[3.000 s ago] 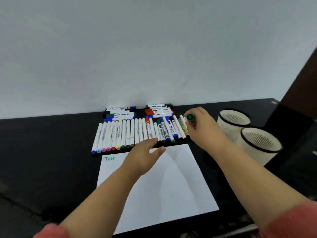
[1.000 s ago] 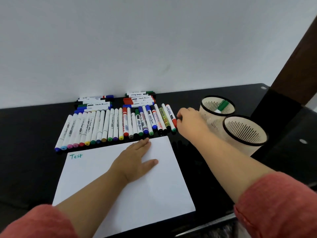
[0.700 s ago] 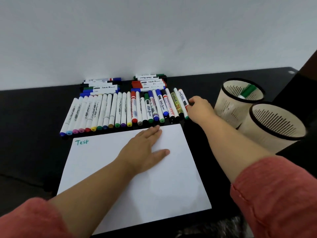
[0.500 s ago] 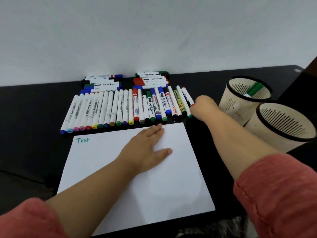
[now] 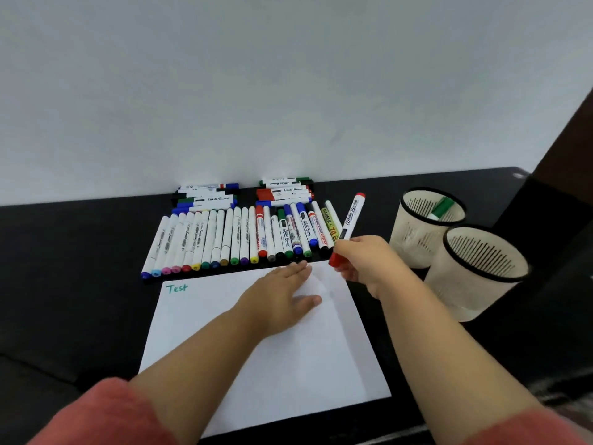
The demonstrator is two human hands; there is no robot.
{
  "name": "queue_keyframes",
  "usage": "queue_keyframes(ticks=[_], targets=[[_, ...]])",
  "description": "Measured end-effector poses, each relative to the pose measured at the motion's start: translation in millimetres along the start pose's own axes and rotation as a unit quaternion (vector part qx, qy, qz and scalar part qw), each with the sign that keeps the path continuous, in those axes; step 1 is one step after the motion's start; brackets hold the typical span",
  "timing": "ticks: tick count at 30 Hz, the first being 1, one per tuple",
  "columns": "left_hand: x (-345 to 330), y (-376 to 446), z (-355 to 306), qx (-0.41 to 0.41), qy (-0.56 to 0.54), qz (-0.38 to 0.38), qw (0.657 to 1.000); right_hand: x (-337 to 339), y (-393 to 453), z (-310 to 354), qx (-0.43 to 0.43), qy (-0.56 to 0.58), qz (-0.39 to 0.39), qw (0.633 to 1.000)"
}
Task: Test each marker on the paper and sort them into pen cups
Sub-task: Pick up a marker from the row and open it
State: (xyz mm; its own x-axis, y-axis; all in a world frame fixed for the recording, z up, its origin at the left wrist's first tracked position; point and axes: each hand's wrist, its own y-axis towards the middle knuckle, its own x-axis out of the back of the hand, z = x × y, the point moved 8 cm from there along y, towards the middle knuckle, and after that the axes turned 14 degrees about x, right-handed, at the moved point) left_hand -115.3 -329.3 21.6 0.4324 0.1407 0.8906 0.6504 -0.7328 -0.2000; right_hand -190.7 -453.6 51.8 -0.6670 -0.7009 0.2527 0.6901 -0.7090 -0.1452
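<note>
- Here, the right hand (image 5: pixel 362 263) pinches a white whiteboard marker with a red cap and red end (image 5: pixel 349 224) near its capped lower end; the barrel tilts up and away from the hand, clear of the table.
- The marker's red cap sits at the fingers, just above the far right corner of the white sheet of paper (image 5: pixel 266 354).
- The left hand (image 5: pixel 282 300) lies flat on the paper with fingers straight and together, thumb spread to the right, palm pressing the sheet near its far edge.
- The word "Test" (image 5: pixel 177 288) is written in green at the paper's far left corner.
- Just beyond the paper's far edge lies a row of white-barrelled markers with coloured ends (image 5: pixel 237 239), side by side and touching; the held marker rises just right of the row's right end.
- Behind the row, against the pale wall (image 5: pixel 288 91), two small stacks of boxed or bundled markers (image 5: pixel 244 194) lie crosswise.
- To the right of the hand stand two cream slotted pen cups with black rims, touching one another.
- The far pen cup (image 5: pixel 426 229) holds one green-capped marker (image 5: pixel 442 207) leaning on its rim.
- The near pen cup (image 5: pixel 475 277) shows only its slotted inner wall.
- The black glossy table (image 5: pixel 64 268) extends bare to the left of the paper; a strip of it separates the paper's right edge from the cups.
</note>
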Motion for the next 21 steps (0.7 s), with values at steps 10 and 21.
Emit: queue_keyframes(ticks=[10,21], targets=[[30,-81,53,0.187,-0.491,-0.064,0.848,-58,-60,-16,0.027,0.154,0.047,0.987],[31,-97,116,0.237,-0.47,-0.084,0.846,-110,-60,-29,0.006,0.236,0.077,0.969]])
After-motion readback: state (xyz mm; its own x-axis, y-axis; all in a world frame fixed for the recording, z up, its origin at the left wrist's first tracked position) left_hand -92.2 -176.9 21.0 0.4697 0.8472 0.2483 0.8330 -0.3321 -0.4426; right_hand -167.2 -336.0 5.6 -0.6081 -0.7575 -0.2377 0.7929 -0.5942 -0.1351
